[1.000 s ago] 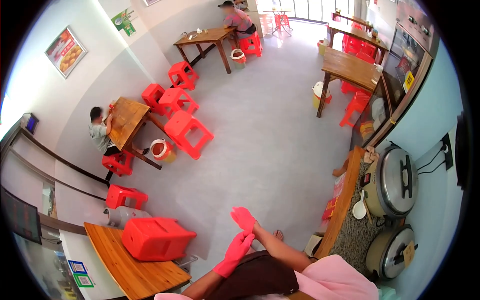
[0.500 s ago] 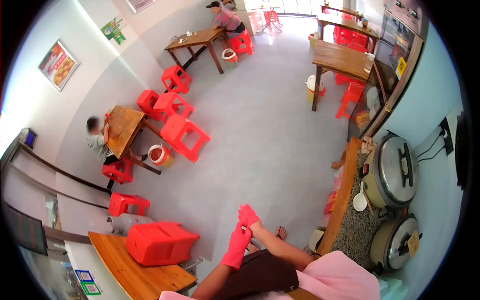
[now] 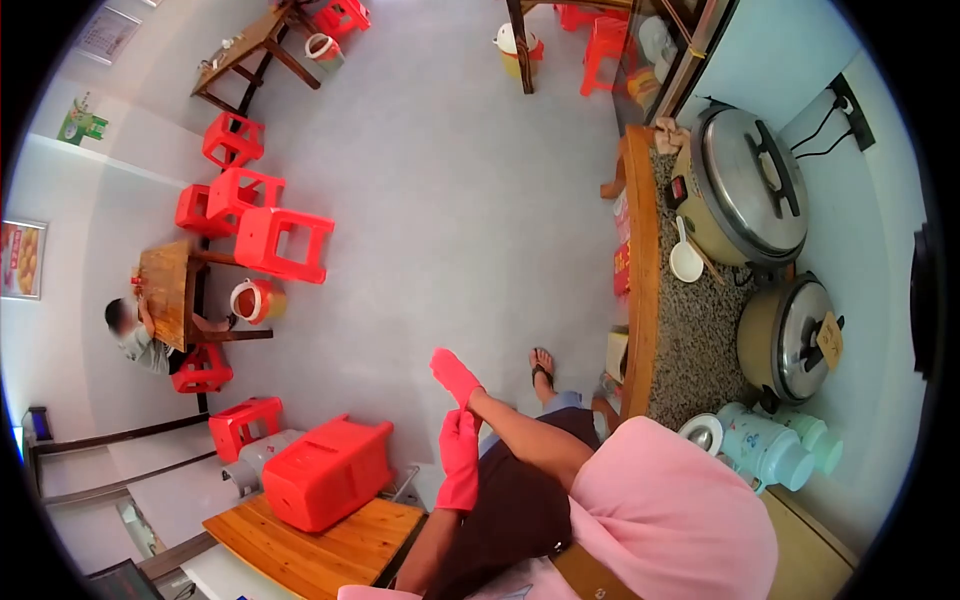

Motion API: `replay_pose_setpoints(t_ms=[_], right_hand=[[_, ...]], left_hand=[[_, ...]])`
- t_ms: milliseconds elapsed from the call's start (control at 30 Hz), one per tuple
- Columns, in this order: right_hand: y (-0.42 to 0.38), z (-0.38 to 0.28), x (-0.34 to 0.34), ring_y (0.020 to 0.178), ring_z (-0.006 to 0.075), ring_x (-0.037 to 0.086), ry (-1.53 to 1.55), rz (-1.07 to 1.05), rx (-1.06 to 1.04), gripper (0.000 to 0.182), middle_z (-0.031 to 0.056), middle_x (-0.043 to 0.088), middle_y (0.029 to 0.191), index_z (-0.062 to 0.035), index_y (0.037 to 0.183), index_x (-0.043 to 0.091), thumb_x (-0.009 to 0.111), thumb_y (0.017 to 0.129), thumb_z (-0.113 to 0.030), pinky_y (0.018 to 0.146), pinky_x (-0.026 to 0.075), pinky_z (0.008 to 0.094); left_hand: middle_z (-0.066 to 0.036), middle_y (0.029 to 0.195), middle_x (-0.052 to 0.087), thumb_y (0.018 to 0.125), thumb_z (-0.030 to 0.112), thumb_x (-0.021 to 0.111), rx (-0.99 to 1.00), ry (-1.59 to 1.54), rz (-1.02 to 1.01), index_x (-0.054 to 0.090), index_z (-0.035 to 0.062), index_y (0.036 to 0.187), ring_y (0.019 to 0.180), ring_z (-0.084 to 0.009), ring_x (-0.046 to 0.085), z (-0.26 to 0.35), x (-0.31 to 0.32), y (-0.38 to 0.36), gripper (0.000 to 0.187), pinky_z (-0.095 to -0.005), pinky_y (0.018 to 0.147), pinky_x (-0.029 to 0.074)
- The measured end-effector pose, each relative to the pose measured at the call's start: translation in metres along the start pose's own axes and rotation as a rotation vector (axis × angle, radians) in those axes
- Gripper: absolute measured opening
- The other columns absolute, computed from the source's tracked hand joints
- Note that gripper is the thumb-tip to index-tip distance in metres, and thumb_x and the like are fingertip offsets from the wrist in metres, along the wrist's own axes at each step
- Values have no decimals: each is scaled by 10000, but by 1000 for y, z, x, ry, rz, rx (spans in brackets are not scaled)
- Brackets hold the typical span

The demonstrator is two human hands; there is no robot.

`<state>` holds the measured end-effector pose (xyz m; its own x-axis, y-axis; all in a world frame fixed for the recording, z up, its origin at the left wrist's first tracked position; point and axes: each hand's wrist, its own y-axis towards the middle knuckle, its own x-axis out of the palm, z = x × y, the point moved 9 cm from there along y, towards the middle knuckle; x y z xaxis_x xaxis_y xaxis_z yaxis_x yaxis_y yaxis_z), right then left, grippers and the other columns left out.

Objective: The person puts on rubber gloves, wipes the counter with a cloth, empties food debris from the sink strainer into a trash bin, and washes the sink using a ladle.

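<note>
Two bare forearms meet in front of a dark apron (image 3: 510, 500), both hands in pink rubber gloves. The right hand (image 3: 455, 374) is held out over the grey floor (image 3: 440, 250), its fingers extended close together and grasping nothing; the right glove (image 3: 465, 386) covers it to about the wrist. The left hand (image 3: 459, 434) is closed at that wrist, its fingers seemingly pinching the right glove's cuff, though the grip is small in view. The left glove (image 3: 458, 488) reaches onto the lower forearm.

To the left, a red plastic stool (image 3: 330, 475) lies tipped over on a wooden tabletop (image 3: 310, 545), near a grey gas cylinder (image 3: 262, 460). To the right, a speckled counter (image 3: 690, 345) bears two large rice cookers, the nearer one (image 3: 790, 340) just beside pale green thermoses (image 3: 765, 445). A white ladle (image 3: 685, 262) lies beside the farther cooker (image 3: 745, 185). A person (image 3: 145, 340) sits at a wooden table (image 3: 168, 290) at far left.
</note>
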<state>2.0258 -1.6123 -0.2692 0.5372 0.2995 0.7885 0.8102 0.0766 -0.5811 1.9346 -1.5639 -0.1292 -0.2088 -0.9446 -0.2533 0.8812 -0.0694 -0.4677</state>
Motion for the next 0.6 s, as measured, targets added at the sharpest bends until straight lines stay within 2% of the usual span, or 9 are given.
replay_pose_setpoints(t_ms=[33, 100, 133, 200, 333, 400, 433, 500, 600], right_hand=[[0, 3, 3, 1235, 180, 568, -21, -21, -15, 542, -10, 563, 1412, -128, 1472, 464, 606, 950, -91, 1054, 465, 324], [-10, -4, 25, 1261, 172, 546, -117, -58, 50, 448, 21, 544, 1426, -131, 1458, 471, 481, 1011, -163, 1085, 422, 301], [-18, -3, 35, 1274, 168, 536, -167, -78, 84, 419, 37, 535, 1433, -132, 1451, 475, 418, 1041, -198, 1101, 401, 290], [-36, -3, 49, 1246, 180, 561, -287, 16, 199, 420, 58, 555, 1407, -133, 1444, 484, 458, 1032, -210, 1074, 427, 294], [-18, 49, 50, 1260, 173, 551, -301, 50, 375, 399, 32, 565, 1406, -158, 1393, 553, 530, 1012, -274, 1027, 458, 306], [-10, 81, 62, 1273, 174, 537, -308, -93, 291, 353, 25, 572, 1392, -172, 1331, 608, 558, 1004, -295, 1006, 469, 318], [-6, 98, 64, 1285, 180, 526, -401, -198, 227, 330, 34, 572, 1386, -175, 1301, 627, 564, 1003, -304, 1003, 473, 328], [3, 133, 64, 1313, 199, 503, -673, -441, 51, 290, 63, 569, 1379, -175, 1242, 655, 569, 1006, -321, 1003, 480, 351], [-28, 173, 109, 1295, 265, 521, -594, -445, 172, 332, 128, 608, 1280, -58, 1195, 584, 558, 1019, -338, 1010, 495, 391]], left_hand=[[-46, 915, 649, 1023, 245, 557, -10, 6, 8, 622, -22, 1070, 880, -127, 565, 3, -1, -4, 278, -302, 809, 475], [-46, 927, 649, 1021, 245, 560, -28, 19, 32, 620, -25, 1073, 896, -127, 563, 17, -4, -11, 282, -299, 818, 471], [-18, 886, 615, 1021, 253, 567, -18, 12, 46, 609, -8, 1048, 838, -104, 531, 16, -7, -14, 266, -280, 755, 445], [39, 803, 546, 1020, 269, 580, 25, -13, 72, 587, 26, 999, 722, -58, 468, 18, -13, -12, 243, -240, 627, 393], [9, 838, 586, 1019, 261, 581, 24, -52, 138, 612, 17, 1054, 766, -77, 497, 4, -46, -21, 249, -255, 682, 417], [-47, 887, 645, 1019, 248, 574, 1, 25, 210, 633, 7, 1108, 826, -121, 551, -4, -67, -37, 264, -307, 773, 471], [-73, 920, 673, 1016, 255, 576, 37, 24, 243, 636, 7, 1116, 842, -143, 581, 18, -73, -53, 275, -327, 788, 480], [-111, 919, 669, 1012, 259, 576, 57, 1, 306, 635, -2, 1105, 832, -177, 588, 10, -97, -70, 283, -330, 782, 479], [-50, 889, 644, 1011, 257, 577, 154, -41, 437, 642, 1, 1088, 819, -135, 560, -1, -135, -92, 275, -307, 754, 468]])
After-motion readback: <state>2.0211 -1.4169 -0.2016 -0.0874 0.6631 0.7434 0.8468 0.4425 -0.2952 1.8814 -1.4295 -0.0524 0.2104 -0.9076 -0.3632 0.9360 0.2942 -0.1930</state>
